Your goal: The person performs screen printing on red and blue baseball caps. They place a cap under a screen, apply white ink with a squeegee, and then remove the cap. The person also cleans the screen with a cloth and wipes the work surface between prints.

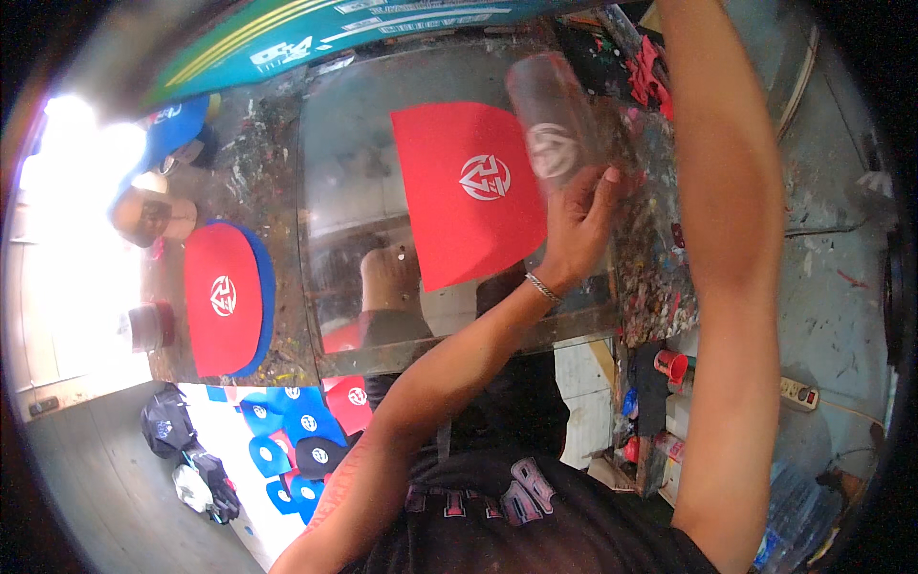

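Observation:
My left hand (579, 218), with a chain bracelet at the wrist, is closed on the near end of a see-through film (545, 100) bearing a whitish emblem. Motion blurs the film, and some of my fingers are hidden. Just left of it, a red fabric panel (445, 225) with a silvery-white round emblem lies flat on a glossy plate (354, 124). The film's lower left part overlaps or nearly touches the panel's right edge. My right arm (727, 191) reaches up along the right side and leaves through the top edge, so the right hand is out of sight.
Further left on the paint-stained table lie stacked red and blue panels (215, 306), beside a jar (148, 327). A teal printed board (335, 38) overhangs the far side. Lower left are several blue and red pieces (296, 426); at right, a red cup (671, 365) and power strip (797, 394).

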Demonstrator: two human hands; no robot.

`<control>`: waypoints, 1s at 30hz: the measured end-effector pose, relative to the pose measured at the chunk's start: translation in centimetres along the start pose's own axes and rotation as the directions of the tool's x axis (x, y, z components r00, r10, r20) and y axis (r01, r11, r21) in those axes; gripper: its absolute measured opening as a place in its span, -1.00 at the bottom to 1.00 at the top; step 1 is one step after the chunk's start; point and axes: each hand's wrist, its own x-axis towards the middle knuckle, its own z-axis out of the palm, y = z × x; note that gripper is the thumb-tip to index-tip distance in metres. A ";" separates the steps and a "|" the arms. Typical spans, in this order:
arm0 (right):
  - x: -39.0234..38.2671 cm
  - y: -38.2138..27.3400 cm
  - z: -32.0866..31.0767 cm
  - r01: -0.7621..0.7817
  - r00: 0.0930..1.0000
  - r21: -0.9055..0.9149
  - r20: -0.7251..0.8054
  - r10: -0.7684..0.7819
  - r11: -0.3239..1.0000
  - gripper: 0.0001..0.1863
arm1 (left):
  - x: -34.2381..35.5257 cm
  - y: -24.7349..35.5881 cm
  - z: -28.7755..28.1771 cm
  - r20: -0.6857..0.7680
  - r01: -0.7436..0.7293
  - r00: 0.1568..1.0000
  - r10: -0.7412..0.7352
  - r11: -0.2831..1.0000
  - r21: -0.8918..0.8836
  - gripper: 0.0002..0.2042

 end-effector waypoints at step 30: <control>-29.8 -3.0 9.6 0.167 0.985 0.107 0.033 -0.172 0.980 -0.46 | -8.3 15.7 -21.6 0.306 -0.252 0.935 0.178 -0.269 0.929 -0.54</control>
